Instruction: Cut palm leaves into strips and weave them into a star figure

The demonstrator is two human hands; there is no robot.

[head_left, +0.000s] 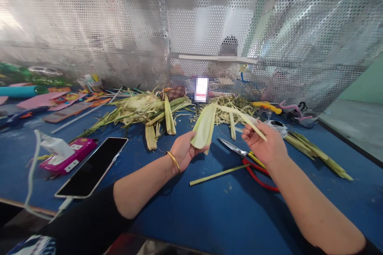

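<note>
My left hand (186,149) grips the lower end of a pale green corn husk (205,125), held upright above the blue table. A narrow husk strip (243,116) runs from its top over to my right hand (263,141), whose fingers are closed on that strip. Under and beside my right hand lie scissors (235,148) with red handles, their blades pointing left and slightly apart. One thin straight stalk (220,174) rests on the table in front, its right end by the scissors. Husk pieces (151,137) lie left of my left hand.
Behind are a husk pile (137,107) and shredded strips (239,105). A phone (92,167) charges at left beside a magenta power strip (70,157). Long stalks (321,151) lie at right. A perforated metal screen (119,28) borders the table's back; a person is behind it.
</note>
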